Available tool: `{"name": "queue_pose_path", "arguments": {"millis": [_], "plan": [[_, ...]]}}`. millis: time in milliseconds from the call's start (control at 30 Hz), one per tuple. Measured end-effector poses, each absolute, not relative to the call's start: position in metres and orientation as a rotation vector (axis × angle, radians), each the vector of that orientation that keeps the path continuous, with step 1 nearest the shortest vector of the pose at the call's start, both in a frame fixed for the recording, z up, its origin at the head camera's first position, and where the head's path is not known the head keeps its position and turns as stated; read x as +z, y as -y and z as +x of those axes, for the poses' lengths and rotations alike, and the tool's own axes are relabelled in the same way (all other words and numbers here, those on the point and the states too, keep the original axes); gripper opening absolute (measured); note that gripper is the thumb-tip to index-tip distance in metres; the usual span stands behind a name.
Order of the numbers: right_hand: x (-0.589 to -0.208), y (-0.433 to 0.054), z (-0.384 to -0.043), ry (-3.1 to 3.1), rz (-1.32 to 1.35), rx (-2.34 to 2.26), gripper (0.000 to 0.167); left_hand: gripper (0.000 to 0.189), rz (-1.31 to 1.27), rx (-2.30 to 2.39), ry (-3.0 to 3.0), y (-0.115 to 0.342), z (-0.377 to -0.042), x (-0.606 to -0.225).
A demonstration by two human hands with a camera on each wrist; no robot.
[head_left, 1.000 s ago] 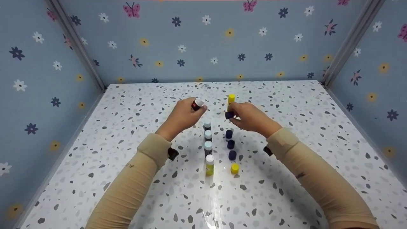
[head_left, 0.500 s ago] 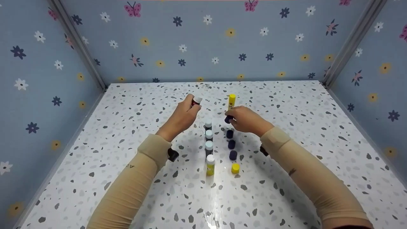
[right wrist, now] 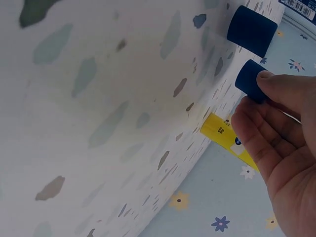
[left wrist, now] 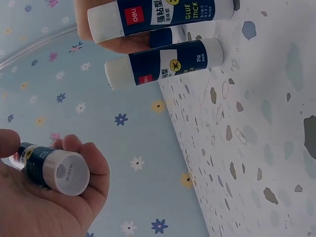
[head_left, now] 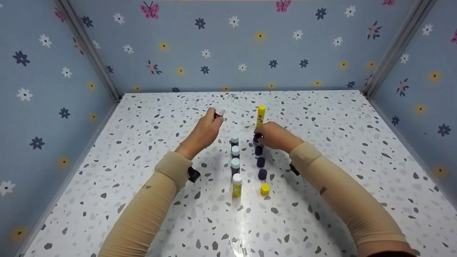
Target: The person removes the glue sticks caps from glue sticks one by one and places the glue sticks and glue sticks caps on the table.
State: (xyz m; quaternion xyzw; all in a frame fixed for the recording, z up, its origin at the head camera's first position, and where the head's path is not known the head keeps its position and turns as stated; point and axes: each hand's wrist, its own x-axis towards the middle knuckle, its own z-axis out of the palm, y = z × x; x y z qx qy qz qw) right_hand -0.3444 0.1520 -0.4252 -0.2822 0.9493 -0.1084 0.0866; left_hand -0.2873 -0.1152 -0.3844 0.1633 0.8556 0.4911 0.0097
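Observation:
My left hand (head_left: pixel 204 129) holds a navy glue stick (left wrist: pixel 35 165) above the table, its white end showing. With thumb and fingers, my right hand (head_left: pixel 275 135) pinches a navy cap (right wrist: pixel 251 79) at the far end of a row of caps. Just behind that hand stands a tall yellow glue stick (head_left: pixel 261 113), partly hidden by the fingers. Between the hands runs a line of upright navy glue sticks (head_left: pixel 235 164) with white tops. A yellow-bodied glue stick (head_left: pixel 236 189) with a white top stands nearest. Beside them, several navy caps (head_left: pixel 261 162) and one yellow cap (head_left: pixel 265 189) form a parallel row.
The speckled white table (head_left: pixel 150 214) extends on both sides of the rows. Behind it rises a blue flowered panel (head_left: pixel 228 46), with similar panels at left and right joined by grey metal posts (head_left: pixel 400 46).
My right hand has come down and nearer with the navy cap, into line with the other caps. My left hand has shifted slightly left, still holding the glue stick.

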Motion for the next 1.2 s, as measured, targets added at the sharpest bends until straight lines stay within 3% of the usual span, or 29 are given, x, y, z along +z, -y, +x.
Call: {"name": "queue_pose_path", "arguments": {"millis": [567,1200], "plan": [[-0.433,-0.149,-0.349,-2.793,-0.797,-0.264,0.016,0.023,0.501,1.539,-2.678,0.117,-0.297,-0.390],[-0.429,-0.146,-0.348,-2.777,-0.675,-0.277,0.024,0.037,0.422,1.606,-2.654,0.115,-0.333,-0.407]]}}
